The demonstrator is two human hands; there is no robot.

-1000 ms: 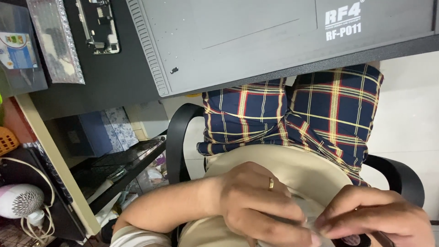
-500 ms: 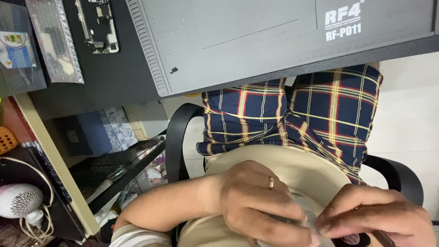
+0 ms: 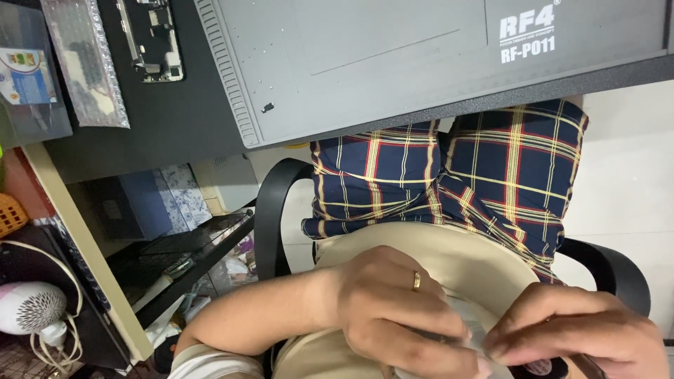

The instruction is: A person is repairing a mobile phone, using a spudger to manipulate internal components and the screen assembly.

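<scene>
nearest the camera, low in the view, the left hand (image 3: pixel 400 316) and the right hand (image 3: pixel 576 337) meet over the person's lap, just above the beige shirt (image 3: pixel 463 263). between them sits a small pale, thin item (image 3: pixel 469 324), seemingly a slip of film or a clear wrapper, mostly hidden by knuckles. the left hand, with a gold ring (image 3: pixel 416 281) on one finger, has its fingers curled together and pinched on the item's left side; the right hand's fingertips (image 3: pixel 502 345) close on its right side. a dark object (image 3: pixel 544 366) lies under the right hand at the bottom edge, too covered to name.

the item looks very light, limp and thin, likely to crease, tear or slip out of a pinch, so it seems best taken by its edges or a corner with fingertips, gently, and pulled evenly rather than twisted.

room to move is tight: the hands are close to the body, with the black chair arms (image 3: pixel 270 217) curving on either side and the plaid shorts (image 3: pixel 449 175) just beyond. further out, the edge of the grey work mat (image 3: pixel 365 63) and the dark desk (image 3: pixel 168 119) overhang the knees, so lifting forward meets that edge. on the desk lie a phone frame with exposed parts (image 3: pixel 151 35) and a bubble-wrap bag (image 3: pixel 84 63). off to the left side, low down, are a shelf (image 3: pixel 182 253) and a white hair dryer (image 3: pixel 31 307).
</scene>
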